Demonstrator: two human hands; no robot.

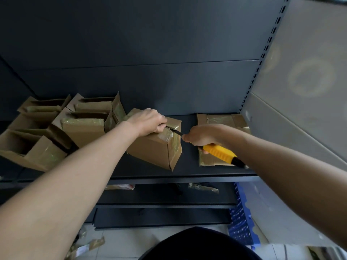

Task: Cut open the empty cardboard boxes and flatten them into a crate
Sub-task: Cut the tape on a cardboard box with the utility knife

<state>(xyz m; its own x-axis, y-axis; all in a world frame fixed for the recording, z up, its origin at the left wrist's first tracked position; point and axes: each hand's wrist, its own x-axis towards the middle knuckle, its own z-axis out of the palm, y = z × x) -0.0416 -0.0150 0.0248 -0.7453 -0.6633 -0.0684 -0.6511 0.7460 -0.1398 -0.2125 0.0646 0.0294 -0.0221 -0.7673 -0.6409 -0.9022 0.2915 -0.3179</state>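
A taped brown cardboard box (152, 149) stands in the middle of a dark metal shelf (187, 167). My left hand (148, 121) grips its top edge, fingers curled over the taped seam. My right hand (200, 135) grips a yellow utility knife (219, 152), and the thin blade (175, 131) reaches left into the tape on the box's top right corner. A flattened cardboard piece (217, 120) lies on the shelf behind my right hand, partly hidden by it.
Several opened cardboard boxes (56, 128) crowd the left part of the shelf. A blue perforated crate (242, 218) stands on the floor at the lower right. Tape scraps (203, 187) lie on the lower shelf and on the tiled floor. A slotted shelf upright (262, 59) rises at right.
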